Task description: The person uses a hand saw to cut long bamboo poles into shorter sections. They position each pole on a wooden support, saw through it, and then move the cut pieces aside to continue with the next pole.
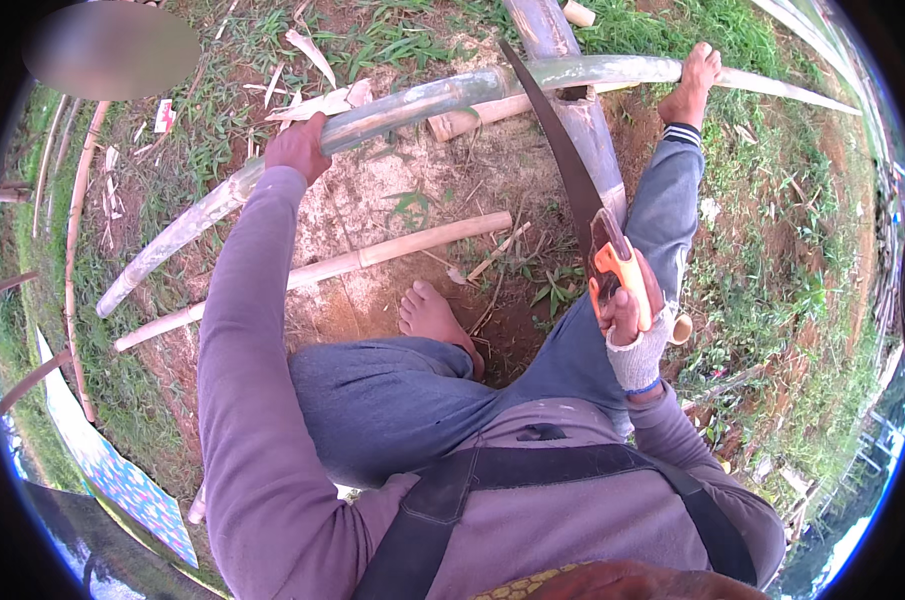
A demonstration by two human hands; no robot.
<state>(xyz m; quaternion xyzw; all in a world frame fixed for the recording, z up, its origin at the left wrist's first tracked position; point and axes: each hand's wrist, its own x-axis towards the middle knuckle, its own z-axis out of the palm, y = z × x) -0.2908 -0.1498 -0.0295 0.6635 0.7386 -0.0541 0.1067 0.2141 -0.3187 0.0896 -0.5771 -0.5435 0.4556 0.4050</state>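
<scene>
A long green-grey bamboo pole [412,107] lies across a thicker bamboo log [584,130]. Its far right part is under my bare right foot [692,85]. My left hand [298,152] is closed around the pole left of the middle. In my right hand [632,312], which wears a whitish fingerless knit glove, is the orange handle of a hand saw [557,140]. The saw's dark blade points away from me, its tip reaching the pole just left of the log. Whether the teeth touch the pole I cannot tell.
Near my left foot [434,320] lies a thinner cut bamboo piece [372,252]. Another short piece [482,117] rests beneath the pole. Pale sawdust [372,185] covers the soil, with grass and bamboo scraps around. A flower-patterned cloth [122,475] is at the left.
</scene>
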